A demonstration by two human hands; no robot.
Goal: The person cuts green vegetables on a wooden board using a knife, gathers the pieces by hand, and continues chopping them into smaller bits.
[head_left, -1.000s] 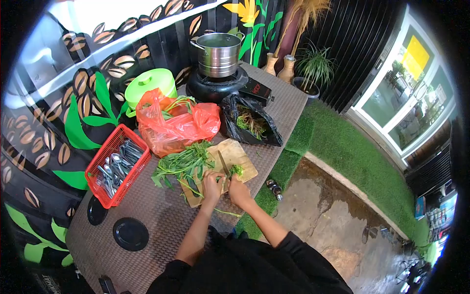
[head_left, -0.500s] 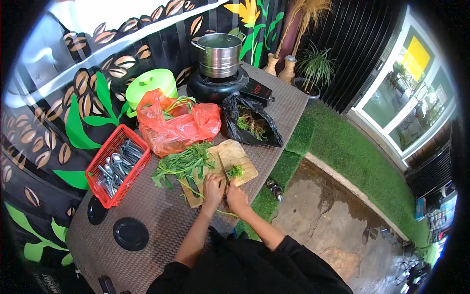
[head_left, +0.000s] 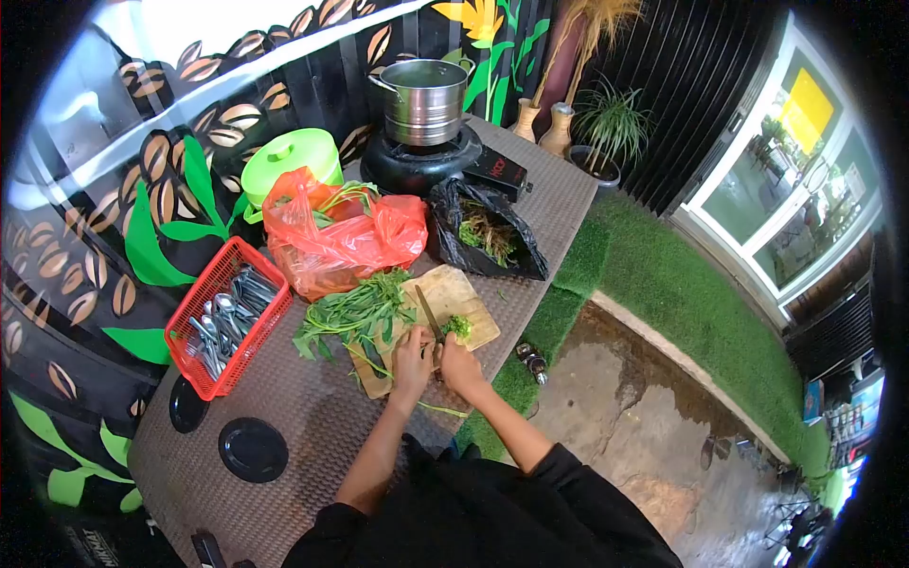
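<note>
A wooden cutting board (head_left: 456, 288) lies at the table's near right edge. My right hand (head_left: 460, 367) is closed round the handle of a knife (head_left: 427, 309), whose blade points away from me over the board. Close beside it, my left hand (head_left: 411, 363) has its fingers bent down on the leafy greens, pressing stems to the board; the stems under the fingers are mostly hidden. A small heap of chopped greens (head_left: 458, 328) sits right of the blade. Uncut leafy greens (head_left: 355, 317) spread over the board's left side and onto the table.
Left stands a red basket (head_left: 227, 317) of cutlery, near black plates (head_left: 253, 451). Behind the board are a red plastic bag (head_left: 346, 241), a black bag (head_left: 488, 232) with greens and a lidded green pot (head_left: 295, 166). A steel pot (head_left: 425, 106) rests on a stove (head_left: 417, 168).
The knife and my right hand have shifted slightly away from me and to the left. My left hand stays on the greens with its fingers slightly moved.
</note>
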